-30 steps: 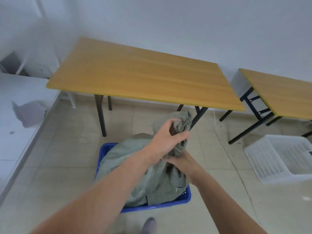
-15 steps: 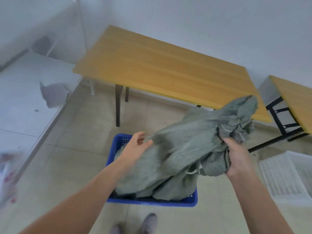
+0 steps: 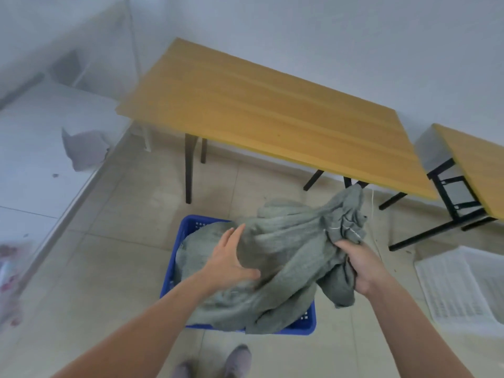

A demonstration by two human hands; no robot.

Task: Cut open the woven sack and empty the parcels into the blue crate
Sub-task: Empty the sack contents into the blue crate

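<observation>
A grey-green woven sack (image 3: 289,257) lies slumped over the blue crate (image 3: 188,227) on the tiled floor and covers most of it. My right hand (image 3: 360,266) grips the sack's bunched end and holds it up at the right, where a white string hangs. My left hand (image 3: 231,257) rests spread on the sack's bulging left side, fingers wrapped around the bulge. No parcels show; whatever is in the sack or crate is hidden by the cloth.
A wooden table (image 3: 272,118) with black legs stands just behind the crate, a second one (image 3: 474,165) at the right. A white plastic crate (image 3: 458,290) sits on the floor at the right. My shoes (image 3: 237,361) are at the bottom edge.
Both hands were bunched at the sack's top. My right hand pulled that end to the right, then lowered it a little. My left hand moved down onto the sack's left side.
</observation>
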